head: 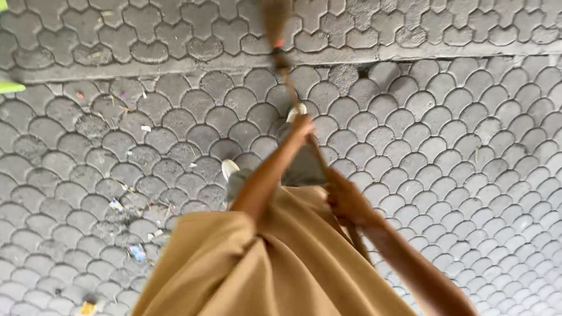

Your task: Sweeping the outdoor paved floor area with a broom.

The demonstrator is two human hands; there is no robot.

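Overhead, both hands grip a long wooden broom handle (285, 70) that runs up and away across grey scalloped paving stones (468, 146). Left hand (301, 126) is closed round the shaft higher up; right hand (346, 202) is closed round it lower, close to the tan garment (263, 263). Scattered litter scraps (137, 251) lie left, near a pale shoe (229, 168).

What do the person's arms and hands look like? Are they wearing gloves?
No gloves. The left hand and right hand are both bare, with no rings, watch or bracelets that I can see. The forearms are bare too, with no sleeves showing in this view. The picture is a bit blurry, so small details on the fingers cannot be made out.
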